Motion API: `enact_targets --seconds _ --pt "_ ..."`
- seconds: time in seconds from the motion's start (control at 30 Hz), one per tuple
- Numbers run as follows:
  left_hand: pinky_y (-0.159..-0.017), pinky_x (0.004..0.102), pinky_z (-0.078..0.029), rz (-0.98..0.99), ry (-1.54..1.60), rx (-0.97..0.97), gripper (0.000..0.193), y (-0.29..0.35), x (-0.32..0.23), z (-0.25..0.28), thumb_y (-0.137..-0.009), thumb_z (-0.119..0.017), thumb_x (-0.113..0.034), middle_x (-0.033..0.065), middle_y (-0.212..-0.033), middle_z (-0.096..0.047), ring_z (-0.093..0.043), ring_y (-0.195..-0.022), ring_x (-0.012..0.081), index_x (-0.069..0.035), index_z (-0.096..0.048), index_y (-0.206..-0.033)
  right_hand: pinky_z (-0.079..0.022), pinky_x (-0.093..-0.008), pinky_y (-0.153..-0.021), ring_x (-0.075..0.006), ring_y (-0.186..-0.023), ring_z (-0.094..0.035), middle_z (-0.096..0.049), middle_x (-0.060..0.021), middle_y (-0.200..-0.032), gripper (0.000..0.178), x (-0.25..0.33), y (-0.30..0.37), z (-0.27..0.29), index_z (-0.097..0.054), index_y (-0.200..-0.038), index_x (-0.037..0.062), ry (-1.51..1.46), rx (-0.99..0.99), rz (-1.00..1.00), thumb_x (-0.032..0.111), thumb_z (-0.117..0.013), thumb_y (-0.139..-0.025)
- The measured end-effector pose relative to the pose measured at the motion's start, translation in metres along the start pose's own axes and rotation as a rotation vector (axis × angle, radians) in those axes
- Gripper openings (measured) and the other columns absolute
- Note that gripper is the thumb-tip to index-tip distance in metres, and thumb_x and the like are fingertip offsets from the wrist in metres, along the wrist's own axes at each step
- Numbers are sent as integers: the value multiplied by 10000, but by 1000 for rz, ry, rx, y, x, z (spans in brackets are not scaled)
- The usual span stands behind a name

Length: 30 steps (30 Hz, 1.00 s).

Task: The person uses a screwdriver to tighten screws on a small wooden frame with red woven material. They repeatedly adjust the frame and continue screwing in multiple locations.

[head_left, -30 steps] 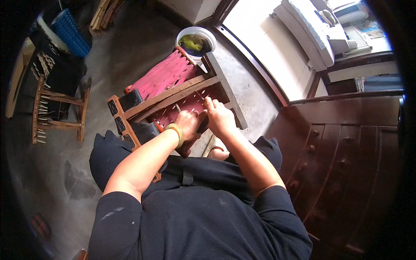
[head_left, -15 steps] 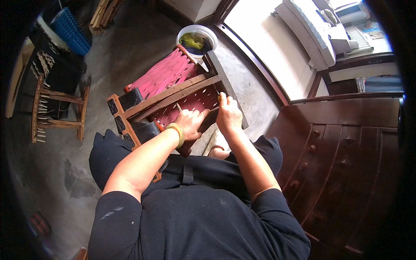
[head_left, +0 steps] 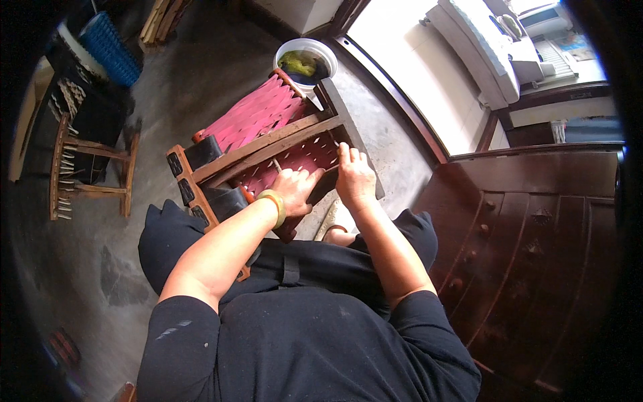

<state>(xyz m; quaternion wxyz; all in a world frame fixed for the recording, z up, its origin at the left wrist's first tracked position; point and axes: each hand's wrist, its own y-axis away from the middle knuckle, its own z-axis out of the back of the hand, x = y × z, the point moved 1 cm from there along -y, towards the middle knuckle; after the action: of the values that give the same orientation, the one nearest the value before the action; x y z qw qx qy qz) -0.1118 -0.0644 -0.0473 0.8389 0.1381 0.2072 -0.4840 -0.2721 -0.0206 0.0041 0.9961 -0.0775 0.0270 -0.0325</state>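
A wooden chair (head_left: pixel 268 149) with a woven pink strap seat (head_left: pixel 254 115) lies tilted in front of my legs. My left hand (head_left: pixel 293 192), wearing a yellowish bangle (head_left: pixel 273 206), grips the chair's near edge, index finger stretched along it, thumb apart. A pale thin end (head_left: pixel 276 165) sticks up beside its knuckles; I cannot tell what it belongs to. My right hand (head_left: pixel 355 177) is closed in a pinch by the chair's right-hand bar (head_left: pixel 351 137). What its fingertips hold is small and mostly hidden.
Behind the chair stands a white bucket (head_left: pixel 305 47) with yellow-green and dark contents. To the left are another wooden frame (head_left: pixel 97 191) with pale strap ends and a blue woven roll (head_left: pixel 110 48). A dark wooden panel (head_left: pixel 522 254) stands at right, below a doorway (head_left: pixel 402 90).
Both hands stay in nearly the same place on the chair. The right fingertips have shifted very slightly, and the thing in them shows less.
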Motion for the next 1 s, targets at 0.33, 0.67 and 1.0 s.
enact_targets --seconds 0.33,0.67,1.0 --pt "-817 414 -479 10 -23 -5 855 1 1 0 -616 -757 -308 149 -1016 -603 -602 -940 310 -43 -421 -1357 -557 -317 -675 -258 -918 -587 -577 -110 -986 447 6 0 1 -493 -1240 -15 18 21 111 86 -559 -810" --pt "-817 421 -476 15 -3 2 852 0 -1 2 -613 -765 -314 154 -1021 -602 -601 -951 320 -49 -419 -1346 -554 -314 -685 -256 -914 -592 -584 -115 -987 439 2 3 0 -500 -1230 -21 54 14 94 95 -556 -811" --pt "-829 421 -477 4 2 0 845 2 1 1 -625 -762 -312 158 -1024 -600 -600 -950 318 -46 -418 -1350 -553 -324 -699 -267 -939 -589 -582 -118 -1007 438 -8 -1 0 -507 -1226 -12 23 -16 25 83 -562 -802"
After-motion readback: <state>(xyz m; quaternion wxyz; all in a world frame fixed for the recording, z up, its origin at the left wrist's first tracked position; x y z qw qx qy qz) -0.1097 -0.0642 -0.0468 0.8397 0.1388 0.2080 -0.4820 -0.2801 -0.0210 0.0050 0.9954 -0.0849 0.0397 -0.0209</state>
